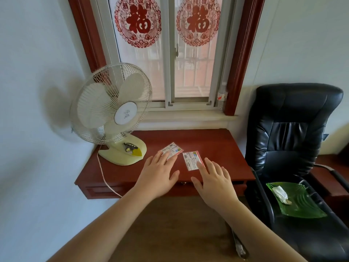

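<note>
**Two flat hands resting on two small printed cards**

The left hand (157,173) is lying over the dark red wooden desk (217,146). Its fingers are straight and loosely spread, and the fingertips are pressing on the near end of a small white printed card with a red edge (173,148). This card is lying tilted on the desktop, just to the right of the fan's base.

The right hand (215,179) is reaching in beside it, fingers likewise straight and slightly fanned. Its index fingertip is touching the near part of a second red-edged printed card (191,159), which is lying flat near the middle of the desk. Neither hand is curling round anything.

The two cards are sitting just beside each other, corners nearly meeting. Whether they are actually touching is hard to tell at this size, and their print is too small to read.

A cream plastic table fan with a wire cage (111,104) is standing at the desk's left rear corner. Its white cord (105,178) is trailing over the front edge.

Behind the desk, a white-framed window (171,53) is carrying two round red paper cuttings (137,21). To the right, a black leather office chair (290,129) is standing close against the desk. A green glass dish (302,201) on its seat is holding a crumpled white tissue (281,193).
</note>
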`<state>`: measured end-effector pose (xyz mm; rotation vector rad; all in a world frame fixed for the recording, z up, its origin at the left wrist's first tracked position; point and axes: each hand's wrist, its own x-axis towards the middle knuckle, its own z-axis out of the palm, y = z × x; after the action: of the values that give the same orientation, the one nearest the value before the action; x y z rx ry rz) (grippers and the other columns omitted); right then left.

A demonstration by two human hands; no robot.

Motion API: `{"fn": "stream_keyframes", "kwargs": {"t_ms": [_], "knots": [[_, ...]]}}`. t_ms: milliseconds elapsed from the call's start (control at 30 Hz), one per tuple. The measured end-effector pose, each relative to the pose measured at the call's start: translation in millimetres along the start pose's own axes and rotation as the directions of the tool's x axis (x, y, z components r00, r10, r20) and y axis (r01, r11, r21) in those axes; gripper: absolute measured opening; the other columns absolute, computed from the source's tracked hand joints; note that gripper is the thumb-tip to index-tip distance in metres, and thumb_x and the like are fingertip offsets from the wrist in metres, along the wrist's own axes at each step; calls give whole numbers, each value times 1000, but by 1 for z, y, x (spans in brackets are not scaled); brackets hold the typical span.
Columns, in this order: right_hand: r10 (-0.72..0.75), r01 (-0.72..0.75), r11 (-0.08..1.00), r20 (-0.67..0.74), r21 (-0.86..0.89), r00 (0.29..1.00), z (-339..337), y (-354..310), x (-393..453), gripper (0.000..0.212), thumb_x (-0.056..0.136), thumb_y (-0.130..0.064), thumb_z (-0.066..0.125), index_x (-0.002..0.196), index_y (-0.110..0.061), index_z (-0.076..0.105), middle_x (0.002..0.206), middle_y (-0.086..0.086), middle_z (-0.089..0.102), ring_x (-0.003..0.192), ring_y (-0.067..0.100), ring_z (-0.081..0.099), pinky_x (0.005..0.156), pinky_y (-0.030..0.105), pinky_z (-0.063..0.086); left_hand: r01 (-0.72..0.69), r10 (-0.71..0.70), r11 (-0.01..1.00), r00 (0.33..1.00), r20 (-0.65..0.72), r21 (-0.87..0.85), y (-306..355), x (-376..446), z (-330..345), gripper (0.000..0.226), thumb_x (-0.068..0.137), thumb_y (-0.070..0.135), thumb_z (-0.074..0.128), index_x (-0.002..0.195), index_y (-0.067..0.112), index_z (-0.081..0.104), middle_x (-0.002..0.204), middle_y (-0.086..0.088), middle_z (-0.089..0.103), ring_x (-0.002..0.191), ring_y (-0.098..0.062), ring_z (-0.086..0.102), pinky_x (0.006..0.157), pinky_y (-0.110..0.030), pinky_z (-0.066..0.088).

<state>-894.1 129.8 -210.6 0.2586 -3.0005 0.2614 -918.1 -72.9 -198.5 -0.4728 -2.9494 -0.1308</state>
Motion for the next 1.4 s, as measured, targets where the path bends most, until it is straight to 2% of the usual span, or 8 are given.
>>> {"fn": "stream_keyframes", "kwargs": {"t_ms": [267,500,633,933,1167,1267,1400], "knots": [[-63,64,998,63,-9,996,33,51,79,63,99,-57,30,152,-23,29,163,9,27,149,30,23,120,48,19,-12,5,997,996,88,76,-11,76,40,64,99,51,33,155,21,23,163,-7,30,151,-28,21,118,-48,23],[-130,128,992,168,20,977,67,80,132,65,99,-54,34,155,-22,20,164,10,23,150,30,22,121,48,17,30,-39,997,991,131,70,-10,132,80,64,97,52,36,152,19,31,160,-9,36,148,-29,28,114,-47,30],[-112,103,993,172,61,979,87,89,157,69,99,-53,37,157,-23,15,164,9,24,150,30,23,121,47,19,28,-35,998,989,144,49,-17,151,102,63,97,50,40,151,18,35,157,-9,40,146,-31,34,111,-48,34],[-67,60,998,226,37,972,143,94,220,69,98,-52,36,157,-23,13,164,9,24,149,30,23,120,47,21,27,-20,999,981,193,-35,-66,204,163,67,96,52,34,153,19,29,159,-9,38,147,-29,32,114,-48,32],[-10,-3,999,352,35,936,186,71,261,72,99,-51,38,157,-23,7,166,10,16,152,29,15,121,47,17,-1,38,991,960,278,-132,-106,228,210,67,97,51,35,155,20,21,162,-9,31,149,-28,26,117,-49,27],[6,-3,1000,380,-9,925,199,70,277,70,99,-51,38,157,-23,10,166,10,16,152,28,15,121,46,18,-4,59,984,953,298,-181,-115,231,229,67,98,47,40,155,19,22,162,-11,32,149,-29,27,117,-49,28],[76,-80,997,427,-9,901,212,71,287,71,98,-51,40,157,-25,9,165,7,19,151,27,18,120,46,21,25,58,975,931,361,-219,-120,241,251,66,98,43,44,156,19,21,161,-10,34,149,-30,28,117,-49,28]]}}
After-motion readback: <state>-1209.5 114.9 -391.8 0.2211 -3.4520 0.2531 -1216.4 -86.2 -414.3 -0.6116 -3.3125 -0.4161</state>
